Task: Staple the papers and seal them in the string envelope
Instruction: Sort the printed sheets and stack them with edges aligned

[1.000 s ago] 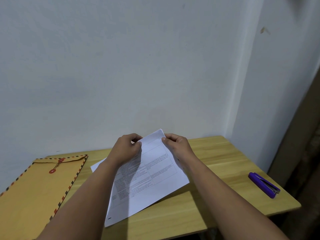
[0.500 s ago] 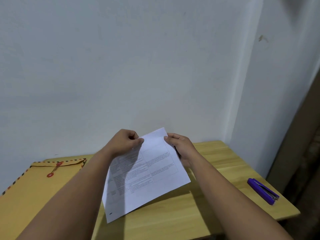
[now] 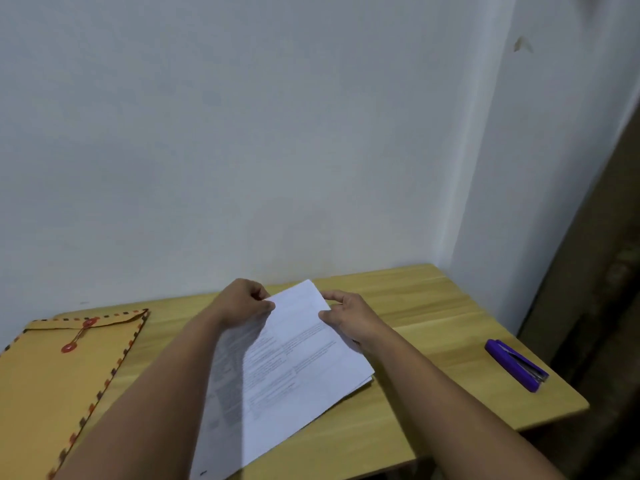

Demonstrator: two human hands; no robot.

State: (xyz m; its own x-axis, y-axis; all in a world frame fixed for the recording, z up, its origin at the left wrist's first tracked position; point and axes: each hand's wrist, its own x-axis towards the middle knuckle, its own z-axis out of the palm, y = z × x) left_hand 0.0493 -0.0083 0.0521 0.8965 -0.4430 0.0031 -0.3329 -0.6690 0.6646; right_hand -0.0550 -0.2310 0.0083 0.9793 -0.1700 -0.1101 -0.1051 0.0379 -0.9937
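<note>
1. The papers [image 3: 294,368] sit low in the centre of the frame over the wooden table [image 3: 433,306], their long axis running from the lower left up toward the upper right, with the far corner aimed at the wall [image 3: 277,133].
2. The left hand [image 3: 242,304] pinches the far left edge of the papers between thumb and curled fingers; the right hand [image 3: 349,318] grasps the far right edge with its thumb on top.
3. The sheets are thin, white and rectangular, printed with blurred grey text in blocks. At the lower right corner at least two edges show; the exact count cannot be told.
4. One string envelope [image 3: 52,382] lies flat at the lower left of the frame: kraft brown, striped border, two red discs joined by a string, flap toward the wall.
5. One purple stapler [image 3: 516,364], glossy and oblong, lies at the right of the frame, pointing lower right, well apart from the papers.
6. The table is pale, grained wood.
</note>
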